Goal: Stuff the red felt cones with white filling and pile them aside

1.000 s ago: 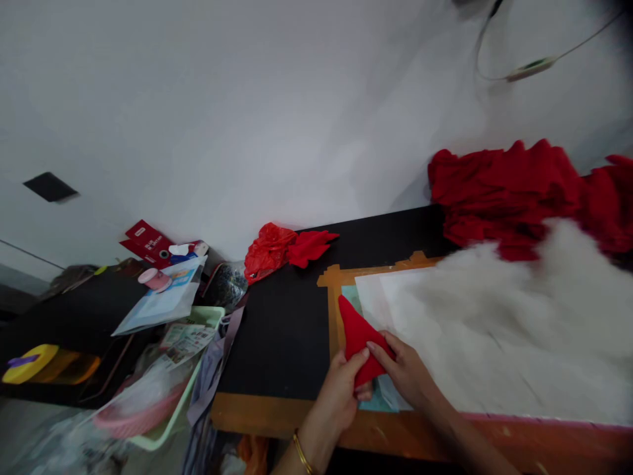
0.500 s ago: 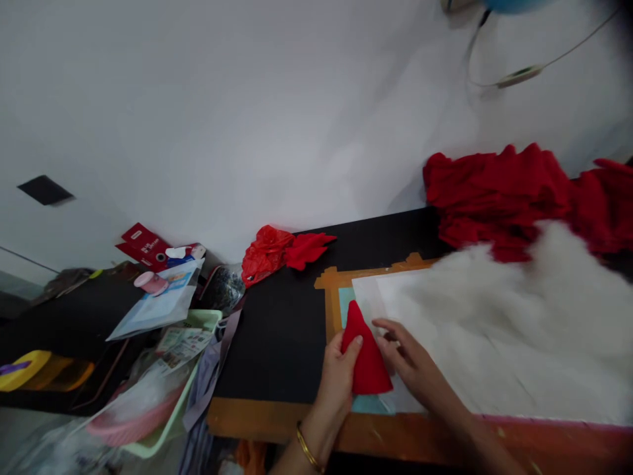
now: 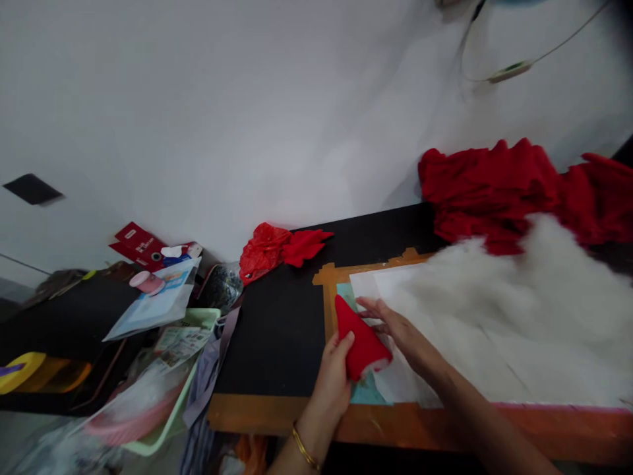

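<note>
A small red cloth cone (image 3: 362, 343) is held in my left hand (image 3: 337, 369), thumb on its front and fingers behind. Its tip points up and left, and white filling shows at its wide lower end. My right hand (image 3: 395, 326) is beside the cone's right edge, fingers apart and partly behind the cloth; whether they touch it is unclear. To the right lies a large heap of fluffy white stuffing (image 3: 514, 310) on white sheets. Beneath the cone is a light blue sheet (image 3: 368, 392).
Red cloths (image 3: 494, 188) are piled behind the stuffing. A red plastic bag (image 3: 264, 249) and red pieces (image 3: 305, 245) lie near the wall. Left are a green-rimmed basket (image 3: 171, 422), a pink spool (image 3: 147, 283), a red box (image 3: 138, 245) and a yellow tape roll (image 3: 24, 373).
The cone has tilted to the left, and its wide end has turned so that white filling shows. My right hand has moved slightly left and up, closer to it.
</note>
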`<state>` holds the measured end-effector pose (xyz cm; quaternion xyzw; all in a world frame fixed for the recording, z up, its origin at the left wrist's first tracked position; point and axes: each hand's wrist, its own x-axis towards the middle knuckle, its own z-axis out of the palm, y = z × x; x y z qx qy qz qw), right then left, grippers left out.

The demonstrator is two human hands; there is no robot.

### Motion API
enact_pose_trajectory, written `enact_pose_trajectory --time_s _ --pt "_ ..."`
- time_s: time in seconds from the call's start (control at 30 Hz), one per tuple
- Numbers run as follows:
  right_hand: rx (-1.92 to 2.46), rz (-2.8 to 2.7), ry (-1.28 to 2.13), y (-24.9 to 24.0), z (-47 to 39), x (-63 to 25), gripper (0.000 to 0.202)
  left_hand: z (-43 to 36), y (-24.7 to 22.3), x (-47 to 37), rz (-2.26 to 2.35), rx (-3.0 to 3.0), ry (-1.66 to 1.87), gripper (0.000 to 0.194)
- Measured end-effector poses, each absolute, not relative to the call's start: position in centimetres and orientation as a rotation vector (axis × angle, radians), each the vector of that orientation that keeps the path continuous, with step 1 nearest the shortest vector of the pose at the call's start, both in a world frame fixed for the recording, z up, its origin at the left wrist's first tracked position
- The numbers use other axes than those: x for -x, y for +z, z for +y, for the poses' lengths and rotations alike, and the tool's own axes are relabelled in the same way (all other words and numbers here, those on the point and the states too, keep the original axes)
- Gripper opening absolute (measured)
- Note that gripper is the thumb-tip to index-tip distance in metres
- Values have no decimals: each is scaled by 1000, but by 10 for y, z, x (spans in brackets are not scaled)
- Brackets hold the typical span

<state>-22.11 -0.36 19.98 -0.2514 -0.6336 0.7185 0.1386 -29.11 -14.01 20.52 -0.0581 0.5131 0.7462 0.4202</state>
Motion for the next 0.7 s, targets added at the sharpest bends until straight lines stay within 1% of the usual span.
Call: enact_pose_trajectory --time_s 0.13,0.27,0.4,0.43,0.57,0.63,0.7 --pt "563 -2003 1859 202 6 201 49 -145 210 311 1143 243 1928 40" --pt "445 -2154 1749 203 -11 195 42 -144 211 313 933 248 2017 39" --pt "410 -2126 1467 193 -27 203 14 -144 210 296 958 149 1996 40" --pt "393 -2120 1381 190 -29 204 12 -144 210 292 998 105 1991 42" --pt "326 -2140 1106 179 -37 204 22 -146 209 281 1108 -24 1922 50" --pt "310 -2141 1054 179 -39 200 25 -148 208 281 1123 -25 1896 46" --pt "284 -2146 1140 183 -37 195 22 -150 206 284 1126 17 1917 37"
